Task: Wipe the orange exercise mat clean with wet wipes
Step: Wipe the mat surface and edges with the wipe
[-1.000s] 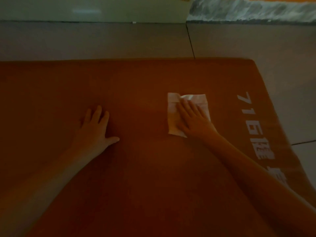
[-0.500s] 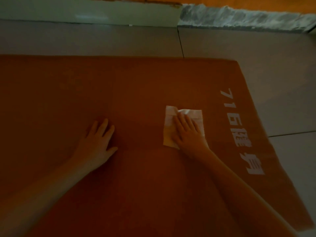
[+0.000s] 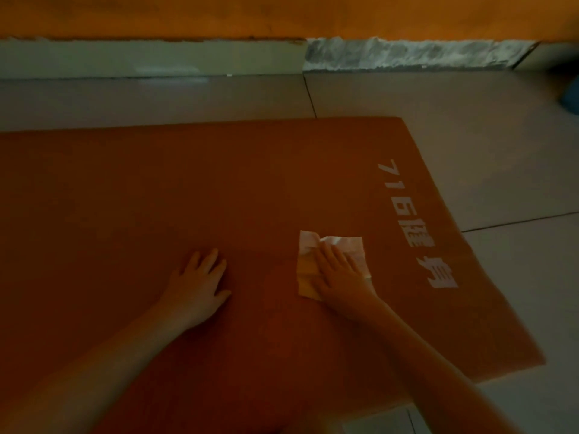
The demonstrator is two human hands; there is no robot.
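Observation:
The orange exercise mat (image 3: 156, 189) lies flat on the floor and fills most of the view; white printed characters run along its right side. A white wet wipe (image 3: 351, 245) lies spread on the mat left of that print. My right hand (image 3: 340, 274) presses flat on the wipe with fingers extended, covering its lower middle. My left hand (image 3: 197, 283) rests palm down on the bare mat, a short way left of the wipe, fingers slightly apart and holding nothing.
Grey floor tiles (image 3: 470, 136) surround the mat's far and right edges. A pale baseboard (image 3: 150, 57) and an orange wall (image 3: 282, 14) run along the back. A dark blue object (image 3: 570, 98) shows at the right edge.
My right hand has slid the wipe toward me along the mat, away from the far edge. The view has tilted up, showing more wall. My left hand stays flat on the mat.

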